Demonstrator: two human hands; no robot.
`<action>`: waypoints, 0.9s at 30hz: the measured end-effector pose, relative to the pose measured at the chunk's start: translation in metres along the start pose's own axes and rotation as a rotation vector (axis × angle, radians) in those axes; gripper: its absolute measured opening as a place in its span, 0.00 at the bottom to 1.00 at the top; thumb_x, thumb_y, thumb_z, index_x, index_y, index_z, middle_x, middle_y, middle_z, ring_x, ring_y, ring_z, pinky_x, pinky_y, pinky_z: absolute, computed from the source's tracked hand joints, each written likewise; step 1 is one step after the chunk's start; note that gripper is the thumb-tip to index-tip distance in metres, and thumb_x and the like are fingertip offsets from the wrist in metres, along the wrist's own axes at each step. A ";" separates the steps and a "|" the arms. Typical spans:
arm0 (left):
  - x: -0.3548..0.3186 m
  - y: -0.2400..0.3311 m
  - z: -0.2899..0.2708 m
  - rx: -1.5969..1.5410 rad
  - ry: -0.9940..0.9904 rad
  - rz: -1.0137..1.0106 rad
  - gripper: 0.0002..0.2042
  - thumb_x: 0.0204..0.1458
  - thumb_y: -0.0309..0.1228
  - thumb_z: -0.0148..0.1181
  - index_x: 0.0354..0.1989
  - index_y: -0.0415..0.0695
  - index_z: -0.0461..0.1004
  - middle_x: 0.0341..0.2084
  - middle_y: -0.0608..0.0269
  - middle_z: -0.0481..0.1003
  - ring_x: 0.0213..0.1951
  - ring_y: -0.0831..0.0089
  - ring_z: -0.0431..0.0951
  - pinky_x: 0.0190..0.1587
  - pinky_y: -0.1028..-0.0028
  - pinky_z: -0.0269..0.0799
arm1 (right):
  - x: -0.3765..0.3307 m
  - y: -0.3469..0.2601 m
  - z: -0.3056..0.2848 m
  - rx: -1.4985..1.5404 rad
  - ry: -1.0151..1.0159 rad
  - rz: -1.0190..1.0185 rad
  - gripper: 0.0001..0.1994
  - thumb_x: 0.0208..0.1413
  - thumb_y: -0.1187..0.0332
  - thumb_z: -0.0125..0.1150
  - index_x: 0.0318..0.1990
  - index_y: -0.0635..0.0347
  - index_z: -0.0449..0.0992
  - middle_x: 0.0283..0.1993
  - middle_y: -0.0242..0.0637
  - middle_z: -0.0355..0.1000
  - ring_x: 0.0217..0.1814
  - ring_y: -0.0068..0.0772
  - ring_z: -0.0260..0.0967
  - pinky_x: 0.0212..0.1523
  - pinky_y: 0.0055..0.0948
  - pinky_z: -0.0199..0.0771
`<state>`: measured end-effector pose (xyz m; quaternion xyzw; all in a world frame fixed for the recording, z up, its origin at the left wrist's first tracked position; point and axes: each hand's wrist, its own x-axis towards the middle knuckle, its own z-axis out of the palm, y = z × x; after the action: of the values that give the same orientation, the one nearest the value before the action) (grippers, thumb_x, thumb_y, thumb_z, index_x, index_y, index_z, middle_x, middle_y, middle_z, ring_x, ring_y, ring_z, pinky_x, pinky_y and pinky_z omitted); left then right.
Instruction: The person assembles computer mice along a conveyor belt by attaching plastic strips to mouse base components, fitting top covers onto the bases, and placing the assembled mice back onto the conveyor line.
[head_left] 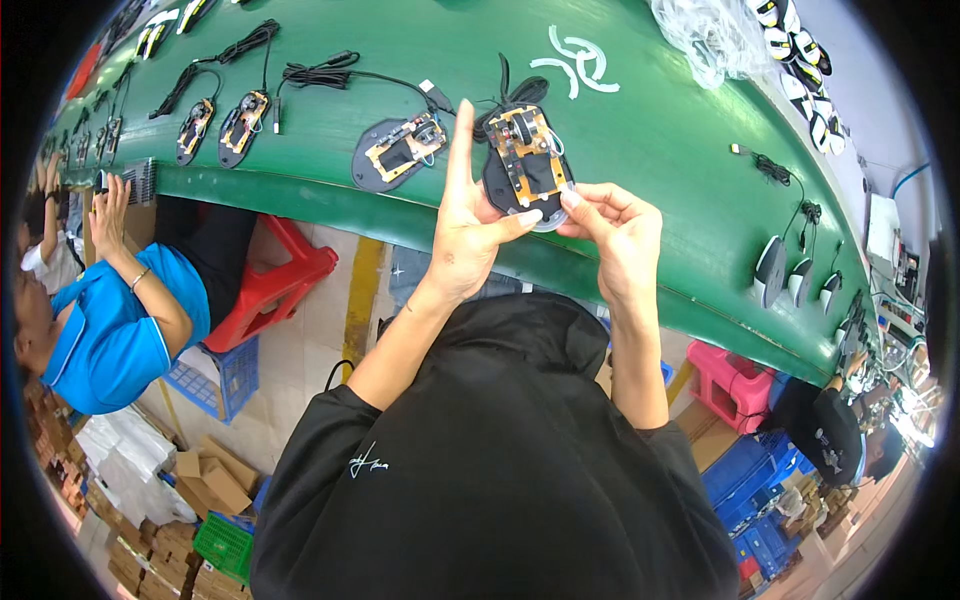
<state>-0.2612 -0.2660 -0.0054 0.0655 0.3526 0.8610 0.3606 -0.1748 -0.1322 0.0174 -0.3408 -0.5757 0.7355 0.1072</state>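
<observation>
An opened computer mouse point(527, 160), a black base with an orange circuit board and scroll wheel, is held over the bench edge. My left hand point(468, 235) grips its left side, thumb across the near end and index finger stretched out. My right hand point(618, 228) pinches a translucent curved strip point(552, 220) at the near right rim of the base. The thumb and fingers partly cover that strip. Beyond the mouse lie several similar pale curved strips point(580, 62). Left of my hands, a second opened mouse point(402, 150) rests with its cable stretched behind it.
The green bench point(640, 140) runs across the view. More opened mice point(243, 128) lie at left, finished-looking mice point(770, 270) at right. Clear plastic bags point(710, 40) sit at the far edge. A person in blue point(130, 320) works at left, near a red stool point(275, 280). A pink stool point(728, 385) stands at right.
</observation>
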 end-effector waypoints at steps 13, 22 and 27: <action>0.016 0.022 -0.026 0.027 0.126 -0.131 0.26 0.45 0.14 0.64 0.54 0.37 0.62 0.39 0.49 0.76 0.39 0.61 0.82 0.44 0.65 0.81 | -0.001 -0.018 0.018 -0.322 -0.130 0.043 0.09 0.57 0.69 0.64 0.30 0.67 0.80 0.26 0.35 0.77 0.28 0.20 0.74 0.30 0.22 0.75; 0.015 0.023 -0.041 -0.445 0.038 -0.280 0.24 0.61 0.41 0.46 0.61 0.39 0.63 0.37 0.49 0.75 0.38 0.62 0.78 0.44 0.60 0.78 | 0.266 -0.086 0.095 -1.485 -0.574 -1.006 0.37 0.44 0.68 0.68 0.65 0.60 0.61 0.67 0.55 0.58 0.69 0.56 0.54 0.66 0.42 0.58; 0.021 0.034 -0.029 -0.604 0.032 -0.299 0.26 0.64 0.50 0.41 0.58 0.39 0.67 0.29 0.56 0.75 0.31 0.66 0.78 0.37 0.65 0.79 | 0.299 -0.067 0.054 -1.300 -0.388 -1.168 0.30 0.49 0.62 0.67 0.61 0.54 0.66 0.56 0.47 0.69 0.59 0.46 0.67 0.58 0.37 0.66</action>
<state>-0.3064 -0.2849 -0.0080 -0.1100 0.0929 0.8652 0.4803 -0.4472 0.0117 -0.0281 0.1433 -0.9684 0.1371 0.1510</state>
